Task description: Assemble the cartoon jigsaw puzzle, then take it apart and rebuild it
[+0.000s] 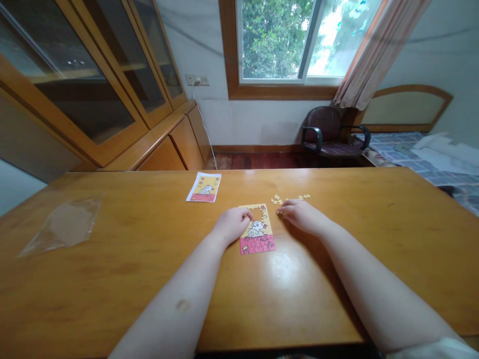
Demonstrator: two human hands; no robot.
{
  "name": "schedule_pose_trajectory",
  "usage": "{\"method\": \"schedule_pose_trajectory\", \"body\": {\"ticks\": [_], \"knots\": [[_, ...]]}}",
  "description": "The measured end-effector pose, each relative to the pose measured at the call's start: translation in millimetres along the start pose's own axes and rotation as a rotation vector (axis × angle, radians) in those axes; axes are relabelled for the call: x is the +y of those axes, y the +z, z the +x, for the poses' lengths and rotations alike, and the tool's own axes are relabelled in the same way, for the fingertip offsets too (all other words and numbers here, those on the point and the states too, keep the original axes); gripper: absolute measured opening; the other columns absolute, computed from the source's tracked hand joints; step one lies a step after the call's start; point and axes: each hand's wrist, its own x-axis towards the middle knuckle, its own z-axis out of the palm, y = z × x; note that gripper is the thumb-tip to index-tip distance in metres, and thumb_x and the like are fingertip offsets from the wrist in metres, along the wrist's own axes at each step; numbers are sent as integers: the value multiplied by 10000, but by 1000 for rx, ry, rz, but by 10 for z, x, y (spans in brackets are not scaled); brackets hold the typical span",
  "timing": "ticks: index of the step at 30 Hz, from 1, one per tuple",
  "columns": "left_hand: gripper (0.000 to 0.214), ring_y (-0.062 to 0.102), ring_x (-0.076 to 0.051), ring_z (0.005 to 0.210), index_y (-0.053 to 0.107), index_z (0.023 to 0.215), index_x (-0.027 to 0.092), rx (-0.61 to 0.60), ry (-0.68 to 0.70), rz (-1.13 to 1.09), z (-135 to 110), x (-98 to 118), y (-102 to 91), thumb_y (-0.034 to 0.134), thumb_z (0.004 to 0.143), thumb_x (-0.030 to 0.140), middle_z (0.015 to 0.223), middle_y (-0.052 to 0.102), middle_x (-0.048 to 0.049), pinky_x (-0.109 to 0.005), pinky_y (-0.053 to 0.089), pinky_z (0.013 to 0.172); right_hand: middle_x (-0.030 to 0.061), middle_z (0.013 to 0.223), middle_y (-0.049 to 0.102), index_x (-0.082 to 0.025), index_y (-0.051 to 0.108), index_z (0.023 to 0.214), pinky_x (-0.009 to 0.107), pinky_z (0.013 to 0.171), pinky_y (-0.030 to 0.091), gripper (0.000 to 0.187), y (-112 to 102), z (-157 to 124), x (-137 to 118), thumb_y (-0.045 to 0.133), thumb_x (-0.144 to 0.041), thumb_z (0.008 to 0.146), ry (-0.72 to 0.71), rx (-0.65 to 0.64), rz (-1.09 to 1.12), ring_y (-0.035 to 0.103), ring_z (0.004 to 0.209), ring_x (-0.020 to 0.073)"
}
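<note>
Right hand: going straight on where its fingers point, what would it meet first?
Past the small pale-yellow jigsaw piece it reaches, the right hand would probably meet the rectangular yellow-and-pink puzzle, though depth is unclear.

- In front of you spreads a broad wooden table (93,294), its glossy top catching a pale patch of light.
- On your left stands a wooden cabinet (116,75) with glass doors, low cupboards (168,152) beneath it.
- Ahead you face a pale wall (262,119) with sockets (202,80) and a hanging white cord (205,124).
- Through the wood-framed window (277,40) you see green foliage and bright daylight; a pinkish curtain (385,55) hangs at its right.
- Below you notice reddish-brown flooring (262,160) and a dark armchair (325,129).
- To your right is a bed with checked bedding (392,144) and a wood-edged headboard (400,109).
</note>
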Motion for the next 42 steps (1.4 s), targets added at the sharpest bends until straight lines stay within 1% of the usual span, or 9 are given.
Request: {"method": "schedule_pose_trajectory", "body": {"ticks": [6, 11, 15, 17, 20, 24, 29, 34, 42], "knots": [[282, 628, -183, 811, 719, 821, 239, -2, 4, 5, 6, -2, 11, 446, 775, 190, 878, 721, -2, -262, 450, 703, 86, 954, 689, -211, 740, 1006, 274, 808, 468, 306, 137, 56, 103, 449, -247, 918, 55, 38, 18, 627, 852, 192], [284, 629, -189, 825, 717, 816, 246, 1, 26, 20, 17, -42, 34, 441, 775, 192, 885, 721, 1, -270, 454, 723, 90, 921, 688, -187, 753, 946, 253, 795, 460, 260, 159, 40, 427, 507, -243, 883, 243, 115, -7, 630, 831, 185], [289, 630, -189, 824, 721, 830, 245, -1, 16, 23, 14, -38, 22, 442, 774, 192, 887, 722, -3, -269, 461, 728, 92, 943, 681, -174, 736, 953, 248, 755, 444, 256, 84, -8, 489, 523, -284, 865, 457, 194, -32, 619, 831, 183], [291, 631, -188, 827, 722, 834, 245, -2, 12, 22, 13, -34, 20, 442, 773, 192, 893, 722, -3, -265, 463, 729, 84, 920, 688, -176, 724, 949, 249, 715, 431, 256, 3, -45, 439, 516, -292, 855, 535, 180, -30, 615, 809, 182], [290, 631, -186, 835, 724, 835, 245, 1, 13, 21, 16, -32, 27, 444, 775, 195, 898, 721, -4, -263, 467, 741, 63, 763, 687, -176, 715, 826, 254, 599, 393, 245, -110, -86, 312, 507, -305, 833, 609, 12, 0, 599, 687, 177], [293, 628, -185, 839, 723, 835, 240, -3, 15, 19, 18, -30, 35, 439, 777, 196, 899, 719, -7, -260, 466, 746, 36, 746, 689, -191, 691, 760, 238, 601, 401, 166, -143, -66, 168, 568, -300, 781, 528, -114, 101, 598, 672, 160], [288, 631, -185, 835, 724, 837, 236, 3, 7, 15, 10, -14, 27, 444, 780, 192, 893, 720, -11, -260, 466, 743, 112, 1044, 686, -177, 672, 1007, 339, 843, 431, 282, -22, -9, 184, 491, -338, 863, 415, 89, -71, 593, 972, 252], [289, 634, -180, 844, 724, 836, 235, -7, 0, 4, 4, 8, 19, 447, 784, 173, 908, 721, -8, -257, 469, 752, 116, 1333, 545, -203, 487, 1319, 566, 1061, 232, 516, 163, 12, 260, 497, -466, 875, 346, 65, -133, 377, 1298, 347], [287, 633, -189, 847, 723, 832, 236, -15, 15, 17, 9, -6, 24, 445, 784, 188, 905, 722, -9, -269, 471, 755, 109, 1419, 455, -216, 427, 1382, 588, 1119, 96, 532, 159, 60, 102, 417, -477, 918, 150, 25, -49, 270, 1384, 291]]}}
